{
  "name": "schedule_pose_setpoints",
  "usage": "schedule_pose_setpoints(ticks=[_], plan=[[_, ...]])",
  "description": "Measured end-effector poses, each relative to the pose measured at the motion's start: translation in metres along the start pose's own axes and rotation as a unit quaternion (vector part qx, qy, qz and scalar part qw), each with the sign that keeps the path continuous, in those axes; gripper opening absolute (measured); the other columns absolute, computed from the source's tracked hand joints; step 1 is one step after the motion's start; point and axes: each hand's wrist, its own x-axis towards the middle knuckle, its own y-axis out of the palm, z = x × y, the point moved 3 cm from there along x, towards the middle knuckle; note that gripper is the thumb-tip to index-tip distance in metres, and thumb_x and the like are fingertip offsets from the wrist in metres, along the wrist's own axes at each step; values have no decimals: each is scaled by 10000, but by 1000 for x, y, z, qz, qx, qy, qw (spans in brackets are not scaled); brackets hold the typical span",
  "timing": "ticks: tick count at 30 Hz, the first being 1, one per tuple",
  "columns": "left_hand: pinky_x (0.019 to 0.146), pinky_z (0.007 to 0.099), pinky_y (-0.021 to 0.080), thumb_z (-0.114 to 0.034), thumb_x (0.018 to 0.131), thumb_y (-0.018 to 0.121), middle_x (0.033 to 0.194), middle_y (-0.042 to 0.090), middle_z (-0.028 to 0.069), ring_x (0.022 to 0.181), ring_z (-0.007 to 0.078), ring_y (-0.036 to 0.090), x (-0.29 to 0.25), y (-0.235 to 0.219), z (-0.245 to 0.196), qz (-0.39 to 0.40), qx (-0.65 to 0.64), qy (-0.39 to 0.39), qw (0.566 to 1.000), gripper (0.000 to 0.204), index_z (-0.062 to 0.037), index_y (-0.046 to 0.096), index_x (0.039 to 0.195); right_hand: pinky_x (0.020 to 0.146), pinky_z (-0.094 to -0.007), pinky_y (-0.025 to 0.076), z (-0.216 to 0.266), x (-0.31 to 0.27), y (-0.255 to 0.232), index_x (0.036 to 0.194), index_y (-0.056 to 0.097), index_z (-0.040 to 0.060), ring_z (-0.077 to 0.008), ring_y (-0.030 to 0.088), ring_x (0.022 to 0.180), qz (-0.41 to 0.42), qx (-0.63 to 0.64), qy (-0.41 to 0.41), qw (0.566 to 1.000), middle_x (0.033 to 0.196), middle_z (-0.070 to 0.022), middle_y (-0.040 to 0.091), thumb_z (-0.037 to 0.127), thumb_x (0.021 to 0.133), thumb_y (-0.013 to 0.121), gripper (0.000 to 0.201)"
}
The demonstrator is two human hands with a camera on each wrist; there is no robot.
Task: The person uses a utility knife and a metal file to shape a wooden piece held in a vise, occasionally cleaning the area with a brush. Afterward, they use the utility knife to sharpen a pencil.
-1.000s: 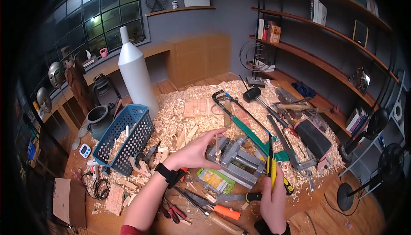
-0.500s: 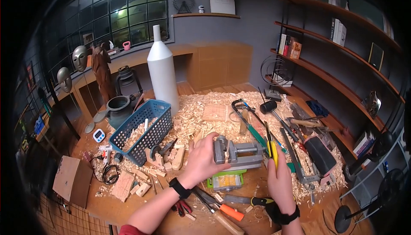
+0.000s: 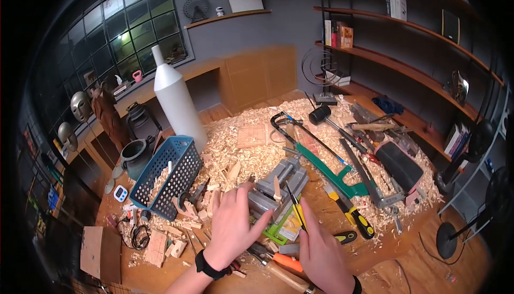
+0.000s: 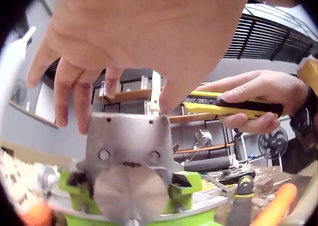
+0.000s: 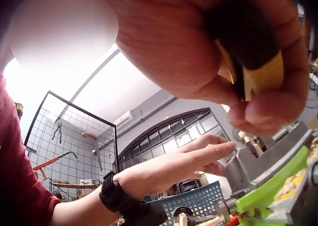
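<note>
Grey walls, a window [image 3: 126, 31] and shelves [image 3: 369, 53] stand well beyond the vise [image 4: 130, 131], which sits among tools and wood on a brown counter [image 3: 385, 264]. Shavings [image 3: 230, 141] are spread thickly behind it. Out of the vise rises a thin wooden stick [image 3: 277, 188], roughly upright. The left hand [image 3: 230, 227] is at the near left of the vise, its grip apart, fingers spread and thumb reaching toward the stick; whether it touches the vise I cannot tell. The right hand [image 3: 324, 251] is at the vise's near right, its grip clamped round a yellow knife [image 3: 297, 212], the blade pointing up beside the stick; I cannot tell if blade and wood meet. A green case [image 3: 275, 236] shows at the near edge of the vise, and an orange handle [image 3: 288, 262] lies nearer than that. Left of the vise is a blue basket [image 3: 167, 179], with a tall white vase [image 3: 179, 101] behind. Right of the vise lies a green saw [image 3: 321, 170], with a black mallet [image 3: 319, 114] farther back
</note>
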Motion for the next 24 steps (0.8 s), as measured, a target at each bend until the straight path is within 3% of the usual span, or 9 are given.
schedule_pose_setpoints(ticks=[1, 2, 4, 5, 6, 12, 14, 24], plan=[[1060, 562, 377, -332, 856, 772, 1141, 633, 147, 1080, 346, 592, 2, -7, -8, -34, 57, 19, 998, 495, -61, 595, 1231, 647, -503, 567, 0, -1, 1, 1584, 275, 37, -450, 693, 751, -1, 4, 5, 1000, 993, -299, 667, 75, 971, 543, 669], [1060, 562, 377, -332, 856, 772, 1141, 633, 147, 1080, 346, 592, 6, -9, -9, -29, 58, 21, 998, 495, -61, 595, 1231, 701, -520, 556, -1, -2, 3, 1591, 270, 55, -467, 690, 806, -4, -1, 4, 1000, 1060, -308, 668, 85, 984, 533, 662], [1006, 482, 419, -260, 836, 786, 1101, 640, 105, 1054, 320, 590, 12, -13, -13, -57, -31, 69, 995, 344, -86, 663, 1105, 755, -536, 545, 3, -4, 2, 1599, 265, 74, -484, 688, 861, -5, -5, 6, 1000, 1128, -318, 669, 94, 997, 524, 656], [906, 415, 470, -182, 805, 808, 1054, 662, 81, 1008, 299, 607, 16, -15, -18, -89, -37, 84, 992, 242, -78, 696, 993, 647, -508, 534, 7, -6, -3, 1587, 304, 79, -444, 675, 747, -13, -23, -4, 1000, 1018, -301, 674, 80, 991, 514, 632], [906, 415, 470, -182, 805, 808, 1054, 662, 81, 1008, 299, 607, 17, -11, -16, -86, -39, 84, 992, 242, -78, 696, 993, 538, -481, 524, 10, -6, -6, 1575, 343, 84, -404, 663, 634, -20, -43, -14, 999, 909, -284, 680, 65, 985, 504, 611], [763, 374, 522, -125, 756, 846, 925, 695, 91, 883, 290, 648, 22, 1, -12, -76, -106, 86, 988, 246, -50, 719, 953, 563, -507, 524, 12, -4, -4, 1567, 351, 93, -430, 667, 670, -11, -19, 4, 1000, 928, -299, 672, 71, 990, 507, 598], [695, 332, 517, -69, 734, 858, 912, 704, 91, 774, 233, 653, 25, 5, -9, -89, -121, 94, 984, 234, -32, 717, 917, 566, -510, 525, 13, -4, -3, 1567, 351, 92, -433, 667, 673, -5, -18, 9, 1000, 935, -302, 671, 71, 990, 506, 598], [711, 336, 528, -57, 731, 867, 879, 728, 96, 819, 254, 682, 27, 6, -6, -84, -164, 88, 979, 201, -8, 741, 880, 602, -514, 527, 15, -3, 0, 1582, 331, 112, -436, 676, 725, 5, 4, 17, 1000, 967, -300, 667, 56, 987, 502, 622]])
